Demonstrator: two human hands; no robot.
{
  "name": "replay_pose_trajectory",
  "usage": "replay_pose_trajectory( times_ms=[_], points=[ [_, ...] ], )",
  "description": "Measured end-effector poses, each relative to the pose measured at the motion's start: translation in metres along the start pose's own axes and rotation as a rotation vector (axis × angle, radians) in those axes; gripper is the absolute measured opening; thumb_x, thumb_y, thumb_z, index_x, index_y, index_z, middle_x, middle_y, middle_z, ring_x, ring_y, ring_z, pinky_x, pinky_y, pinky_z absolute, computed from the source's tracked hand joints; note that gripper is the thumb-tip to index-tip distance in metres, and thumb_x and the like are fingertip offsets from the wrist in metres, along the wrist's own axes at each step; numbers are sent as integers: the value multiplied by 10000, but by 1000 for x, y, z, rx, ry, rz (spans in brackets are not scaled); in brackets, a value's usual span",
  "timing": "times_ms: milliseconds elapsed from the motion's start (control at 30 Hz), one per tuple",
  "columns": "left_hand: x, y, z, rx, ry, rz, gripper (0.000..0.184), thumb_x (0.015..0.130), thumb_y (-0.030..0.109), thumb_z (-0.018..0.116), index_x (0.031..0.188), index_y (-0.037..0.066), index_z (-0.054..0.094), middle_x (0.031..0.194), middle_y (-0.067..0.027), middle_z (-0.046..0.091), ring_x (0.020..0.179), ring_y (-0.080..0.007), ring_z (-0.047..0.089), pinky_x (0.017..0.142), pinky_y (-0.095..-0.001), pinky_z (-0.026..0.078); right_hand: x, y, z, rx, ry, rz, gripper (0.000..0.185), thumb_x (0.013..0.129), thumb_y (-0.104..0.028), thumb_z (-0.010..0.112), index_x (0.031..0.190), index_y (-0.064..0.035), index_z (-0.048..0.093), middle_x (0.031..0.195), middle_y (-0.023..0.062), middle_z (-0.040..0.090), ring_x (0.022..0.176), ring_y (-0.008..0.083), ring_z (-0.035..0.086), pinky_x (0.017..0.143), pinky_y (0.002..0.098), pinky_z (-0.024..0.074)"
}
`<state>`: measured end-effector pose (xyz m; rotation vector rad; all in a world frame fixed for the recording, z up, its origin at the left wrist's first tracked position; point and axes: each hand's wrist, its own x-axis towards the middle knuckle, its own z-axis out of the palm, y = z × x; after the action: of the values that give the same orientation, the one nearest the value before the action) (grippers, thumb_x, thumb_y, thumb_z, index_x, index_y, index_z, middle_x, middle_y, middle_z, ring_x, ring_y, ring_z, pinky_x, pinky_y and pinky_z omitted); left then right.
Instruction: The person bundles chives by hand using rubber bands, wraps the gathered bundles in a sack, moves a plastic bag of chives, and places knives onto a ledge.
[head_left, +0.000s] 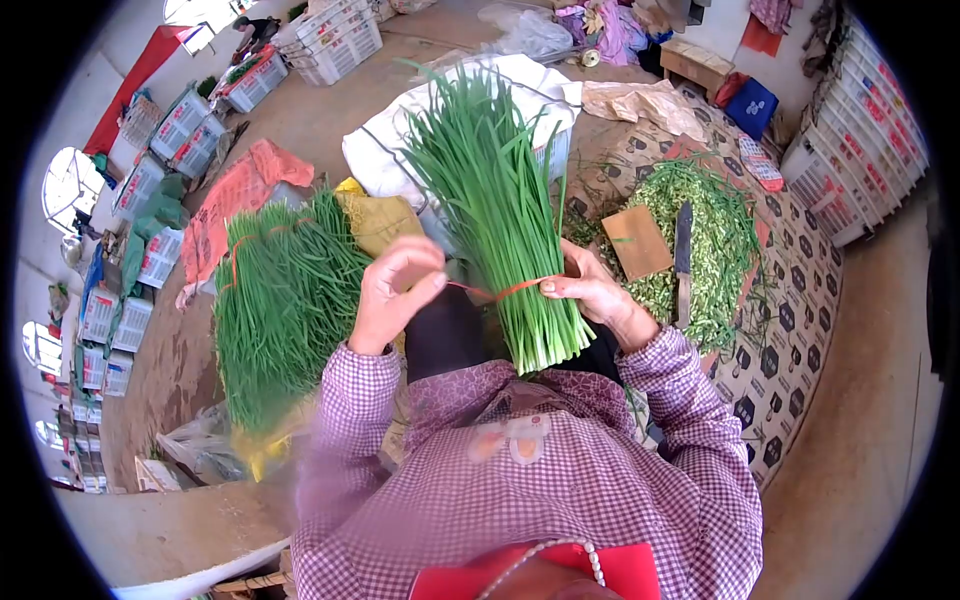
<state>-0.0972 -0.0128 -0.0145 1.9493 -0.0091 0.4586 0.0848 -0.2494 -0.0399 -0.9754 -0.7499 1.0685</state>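
A thick bunch of garlic chives (490,190) lies over my lap, pale cut ends toward me and green leaves pointing away. An orange-red tie band (520,287) crosses it near the cut ends. My right hand (597,292) grips the bunch from the right side, its thumb pressing on the band. On the left, my left hand (400,290) pinches the band's stretched end between thumb and fingers, apart from the stalks. A large pile of chives (285,290), with a similar band across it, lies left of my left hand.
Right of me, a wooden block (637,242) and a knife (684,250) rest on a heap of trimmings (715,215). Stacked white crates (860,140) stand at the far right, more crates (190,130) along the left wall. A white sack (375,150) lies ahead.
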Motion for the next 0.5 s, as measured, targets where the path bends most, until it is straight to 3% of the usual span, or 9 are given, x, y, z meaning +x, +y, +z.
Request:
replay_pose_trajectory(
  times_ms=[33, 67, 100, 133, 200, 233, 300, 433, 500],
  points=[
    [-4, -6, 1, -149, -101, -281, 254, 855, 179, 657, 1024, -6, 611, 1187, -143, 601, 1107, -254, 583, 964, -406, 477, -1, 4, 0, -19, -14, -27, 743, 778, -112, 692, 1416, 25, 337, 1291, 118, 548, 1161, 188, 536, 1017, 328, 408],
    [-7, -12, 5, -298, -200, -561, 274, 906, 249, 629, 918, -25, 630, 1066, -106, 665, 1009, -193, 633, 912, -356, 513, -1, 8, 0, -37, -30, -54, 745, 773, -98, 684, 1419, 20, 334, 1284, 107, 552, 1166, 184, 530, 1018, 326, 407],
    [-8, -17, 21, -314, -296, -606, 339, 931, 298, 592, 947, -38, 633, 1016, -90, 674, 960, -169, 643, 860, -306, 521, 0, 15, 1, -26, -26, -71, 756, 756, -49, 677, 1426, 1, 331, 1295, 93, 535, 1174, 179, 519, 1014, 318, 412],
    [-16, -44, 35, -336, -404, -514, 373, 924, 302, 611, 1093, -30, 608, 1094, -96, 647, 999, -189, 630, 877, -318, 509, 1, 22, 1, -26, -34, -66, 756, 756, -49, 677, 1426, 1, 331, 1295, 93, 535, 1174, 179, 519, 1014, 318, 412],
    [-15, -42, 75, -712, -107, -303, 428, 919, 251, 613, 1234, -24, 523, 1187, -98, 606, 1070, -217, 606, 922, -354, 492, -1, 33, 4, -90, -21, -7, 780, 750, -20, 690, 1437, -16, 319, 1331, 89, 499, 1203, 182, 495, 1006, 308, 421],
    [-13, -46, 83, -711, -99, -306, 428, 919, 251, 613, 1234, -24, 523, 1187, -98, 606, 1070, -217, 606, 922, -354, 492, -4, 34, 11, -44, -27, 45, 802, 750, -20, 710, 1445, -31, 311, 1364, 89, 463, 1230, 187, 472, 1001, 305, 427],
    [-9, -61, 94, -1035, 125, -383, 508, 937, 276, 598, 1337, 0, 450, 1286, -121, 555, 1171, -236, 551, 996, -395, 457, -4, 43, 16, -170, -24, 81, 821, 760, -97, 742, 1441, -7, 291, 1362, 120, 459, 1231, 205, 473, 1006, 333, 423],
    [-8, -72, 110, -1217, 277, -470, 412, 932, 157, 590, 1297, 0, 481, 1227, -99, 586, 1091, -221, 593, 953, -376, 477, -7, 42, 23, -244, 78, 155, 782, 841, -271, 692, 1412, 63, 275, 1326, 183, 484, 1212, 244, 485, 1030, 341, 395],
    [-9, -65, 107, -1243, 279, -531, 404, 930, 153, 593, 1288, -2, 486, 1216, -101, 591, 1080, -221, 599, 952, -375, 478, -2, 37, 31, -443, 184, 129, 805, 853, -347, 675, 1406, 77, 273, 1310, 209, 496, 1215, 267, 488, 1033, 355, 389]
  ],
)
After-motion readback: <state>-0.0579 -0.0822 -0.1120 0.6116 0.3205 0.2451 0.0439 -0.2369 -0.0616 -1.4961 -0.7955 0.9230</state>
